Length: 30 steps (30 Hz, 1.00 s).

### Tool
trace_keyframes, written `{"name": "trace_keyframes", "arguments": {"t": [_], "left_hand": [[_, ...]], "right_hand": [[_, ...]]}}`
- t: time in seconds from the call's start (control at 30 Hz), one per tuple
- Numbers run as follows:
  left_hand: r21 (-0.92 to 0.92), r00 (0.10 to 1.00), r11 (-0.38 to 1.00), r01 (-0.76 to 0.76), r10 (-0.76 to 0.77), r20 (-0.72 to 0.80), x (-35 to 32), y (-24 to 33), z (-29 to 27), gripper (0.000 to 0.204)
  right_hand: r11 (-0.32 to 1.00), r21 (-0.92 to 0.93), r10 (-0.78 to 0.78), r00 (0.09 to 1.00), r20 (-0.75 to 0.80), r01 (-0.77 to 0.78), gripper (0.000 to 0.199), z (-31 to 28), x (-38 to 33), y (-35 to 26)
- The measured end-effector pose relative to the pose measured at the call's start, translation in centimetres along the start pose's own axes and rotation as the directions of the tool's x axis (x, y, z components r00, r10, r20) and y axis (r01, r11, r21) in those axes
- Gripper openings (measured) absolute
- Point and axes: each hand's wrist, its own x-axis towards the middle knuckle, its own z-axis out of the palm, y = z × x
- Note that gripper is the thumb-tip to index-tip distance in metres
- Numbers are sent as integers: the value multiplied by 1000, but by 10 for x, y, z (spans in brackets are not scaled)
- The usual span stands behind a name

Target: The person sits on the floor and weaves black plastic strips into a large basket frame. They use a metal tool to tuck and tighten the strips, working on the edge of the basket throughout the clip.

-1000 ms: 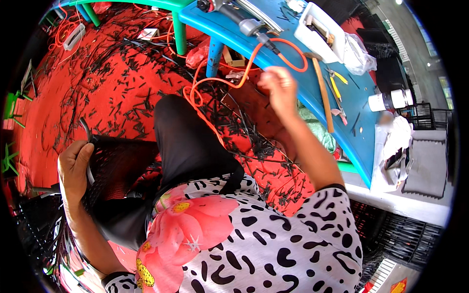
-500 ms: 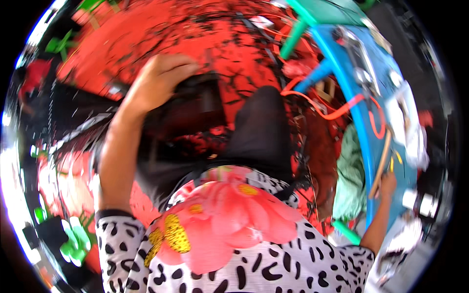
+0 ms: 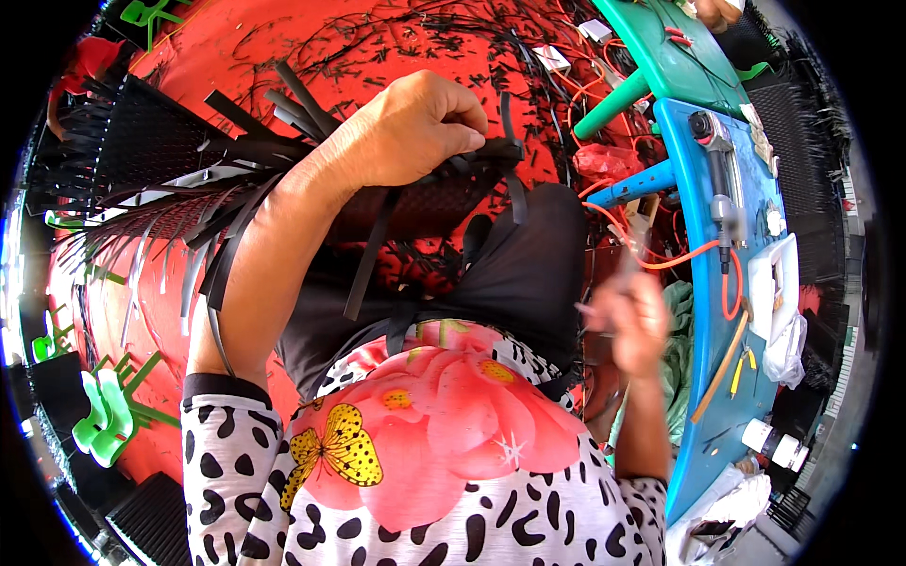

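Black flat strips stick out on all sides of a dark woven piece [image 3: 396,215] lying across my lap. My left hand [image 3: 415,130] is at its upper edge, with fingers curled and thumb drawn in; the hand hides the exact grip. My right hand [image 3: 637,321] is over my right thigh, beside the blue table, and smeared by motion. It is closed round a slim tool, whose pale, blurred end [image 3: 634,247] points away from me; its kind cannot be made out.
The blue table [image 3: 676,443] at my right holds a metal air tool [image 3: 722,174] on an orange hose, a wooden stick [image 3: 722,363], yellow-handled pliers [image 3: 738,371] and a white roll [image 3: 774,444]. A green table [image 3: 675,42] stands beyond. Strip scraps litter the red floor [image 3: 311,47].
My right hand has left the blue table and come in over my lap, carrying a slim tool. My left hand has moved right and away from me along the woven piece.
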Motion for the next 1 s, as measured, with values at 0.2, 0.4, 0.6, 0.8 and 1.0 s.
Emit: {"name": "trace_keyframes", "arguments": {"t": [0.2,0.4,0.6,0.8,1.0], "left_hand": [[41,997,997,-70,72,-29,0,-4,-1,13],[-8,998,998,-60,60,-2,0,-8,-4,13],[-7,997,997,-79,79,-16,1,-5,-3,13],[-3,996,996,-87,87,-17,0,-4,-4,13],[36,991,992,-122,124,-44,2,-8,-2,12]], "right_hand": [[980,196,-33,966,255,-19,5,110,46,23],[959,283,-70,971,229,2,10,122,49,29],[929,370,-85,982,167,18,18,129,45,24],[849,513,32,982,185,-124,15,130,40,15],[712,664,106,969,221,-229,18,131,38,3]]}}
